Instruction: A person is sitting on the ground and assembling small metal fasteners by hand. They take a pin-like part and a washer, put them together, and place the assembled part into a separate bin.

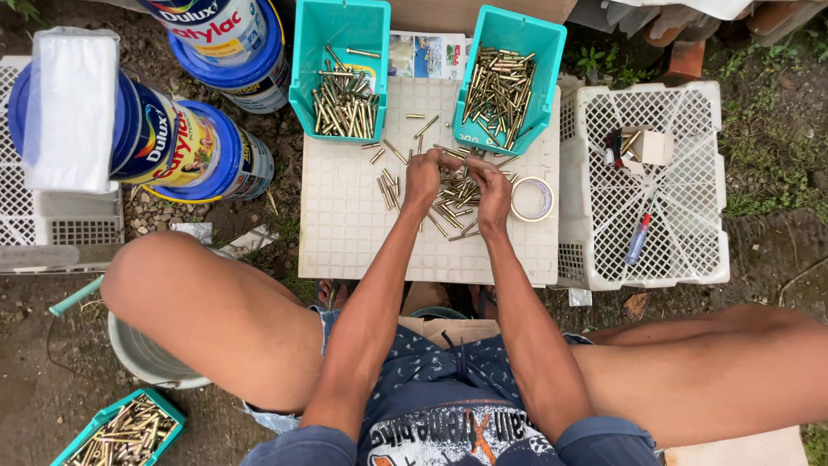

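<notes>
My left hand and my right hand meet over a loose pile of brass-coloured metal tubes on a white perforated crate lid. Both hands pinch small brass tubes between the fingertips, close together near the pile's top. Two teal plastic bins stand at the far edge: the left bin and the right bin each hold many brass tubes. A few stray tubes lie left of my left hand.
A roll of tape lies right of my right hand. A white plastic crate at right holds a small box and a lighter. Paint buckets stand at left. Another teal bin of tubes sits by my left knee.
</notes>
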